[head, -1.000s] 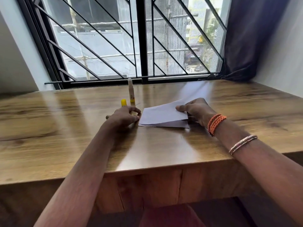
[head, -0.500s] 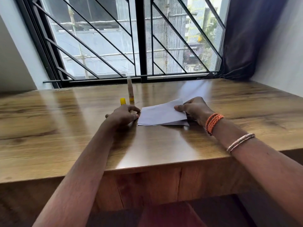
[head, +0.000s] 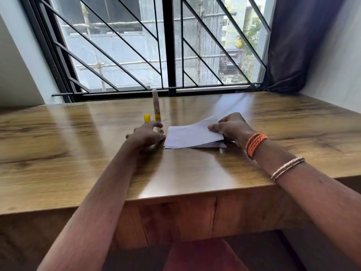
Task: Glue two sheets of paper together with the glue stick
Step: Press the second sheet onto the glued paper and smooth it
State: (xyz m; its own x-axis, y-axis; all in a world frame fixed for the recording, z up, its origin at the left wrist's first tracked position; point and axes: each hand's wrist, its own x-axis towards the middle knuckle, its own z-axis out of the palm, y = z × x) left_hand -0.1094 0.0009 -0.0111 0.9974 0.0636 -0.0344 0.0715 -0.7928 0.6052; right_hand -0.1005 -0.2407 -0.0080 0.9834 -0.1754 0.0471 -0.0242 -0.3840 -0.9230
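Two white paper sheets lie stacked on the wooden table. My right hand pinches the right edge of the top sheet and holds that side lifted off the lower sheet. My left hand rests on the table with fingers spread, its fingertips touching the left edge of the papers. Behind my left hand stands the uncapped glue stick, white with a yellow base. Its yellow cap stands just to the left of it.
A barred window runs along the table's far edge. A dark curtain hangs at the back right beside a white wall. The table's front edge is close to me, with a reddish seat below.
My right hand has raised the right side of the top sheet slightly. My left hand's fingers have spread a little. The glue stick and cap have not moved.
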